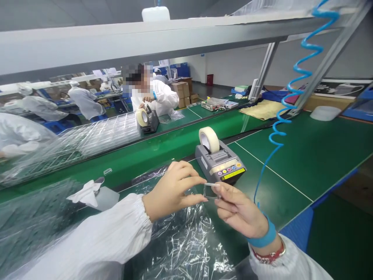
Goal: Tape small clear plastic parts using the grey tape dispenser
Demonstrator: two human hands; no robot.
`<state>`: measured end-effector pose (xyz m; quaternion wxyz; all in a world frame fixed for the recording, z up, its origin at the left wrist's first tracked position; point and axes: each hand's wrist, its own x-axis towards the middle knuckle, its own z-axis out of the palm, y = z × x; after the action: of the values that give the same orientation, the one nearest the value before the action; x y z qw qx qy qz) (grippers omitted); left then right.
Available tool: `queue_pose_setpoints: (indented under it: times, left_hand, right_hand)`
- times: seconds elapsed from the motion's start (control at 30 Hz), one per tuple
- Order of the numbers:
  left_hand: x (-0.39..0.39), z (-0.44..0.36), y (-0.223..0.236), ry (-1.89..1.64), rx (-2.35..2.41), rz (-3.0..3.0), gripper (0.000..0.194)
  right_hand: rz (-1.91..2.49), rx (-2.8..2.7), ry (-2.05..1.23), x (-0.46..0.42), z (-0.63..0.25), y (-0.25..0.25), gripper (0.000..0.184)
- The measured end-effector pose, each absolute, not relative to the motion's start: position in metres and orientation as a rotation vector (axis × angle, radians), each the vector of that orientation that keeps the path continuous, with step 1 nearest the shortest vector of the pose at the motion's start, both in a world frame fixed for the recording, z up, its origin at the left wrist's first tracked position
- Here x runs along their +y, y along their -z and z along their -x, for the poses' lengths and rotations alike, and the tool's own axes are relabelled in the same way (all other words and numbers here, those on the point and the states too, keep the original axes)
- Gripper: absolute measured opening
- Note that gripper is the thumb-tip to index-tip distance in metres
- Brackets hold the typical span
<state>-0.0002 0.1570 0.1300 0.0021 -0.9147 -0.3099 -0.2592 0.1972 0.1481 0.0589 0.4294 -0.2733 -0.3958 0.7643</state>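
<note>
At left lies a crumpled white tissue (87, 193). The left hand (177, 186) pinches the left end of a small, clear, rectangular, plastic-looking piece (211, 191), held above crinkled transparent film (189, 241). Beyond stands a grey, boxy tape dispenser (217, 158). The right hand (240, 212) clamps the piece's right end. The step seems two-handed positioning or checking, calling next for light, steady fingertips.

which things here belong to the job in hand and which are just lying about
Likely part of the job:
small clear piece, held in the right hand, with the left hand at its other edge
clear plastic film, below the hands
tape dispenser, just beyond them

Seemingly just lying about:
yellowish sheet
translucent dish
crumpled white tissue or cloth
</note>
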Motion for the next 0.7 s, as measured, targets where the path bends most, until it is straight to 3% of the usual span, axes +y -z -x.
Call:
queue_pose_setpoints:
  times: [0.07, 0.2, 0.43, 0.53, 0.7]
  left_hand:
    - [0.156, 0.001, -0.129, 0.846, -0.973, 2.839, 0.027]
    - [0.157, 0.003, -0.124, 0.85, -0.997, 2.829, 0.025]
    - [0.16, 0.002, -0.121, 0.77, -1.024, 2.861, 0.024]
    - [0.161, -0.003, -0.12, 0.738, -1.029, 2.886, 0.024]
    - [0.156, -0.01, -0.118, 0.757, -1.017, 2.882, 0.023]
  right_hand:
    - [0.894, -1.14, -1.585, 0.155, -0.212, -0.056, 0.025]
    - [1.422, -1.541, -0.756, 0.173, -0.25, -0.043, 0.047]
    - [1.95, -2.012, -0.09, 0.177, -0.264, -0.035, 0.049]
    - [1.992, -2.085, -0.043, 0.18, -0.268, -0.047, 0.048]
    - [1.63, -1.883, -0.473, 0.184, -0.289, -0.047, 0.04]
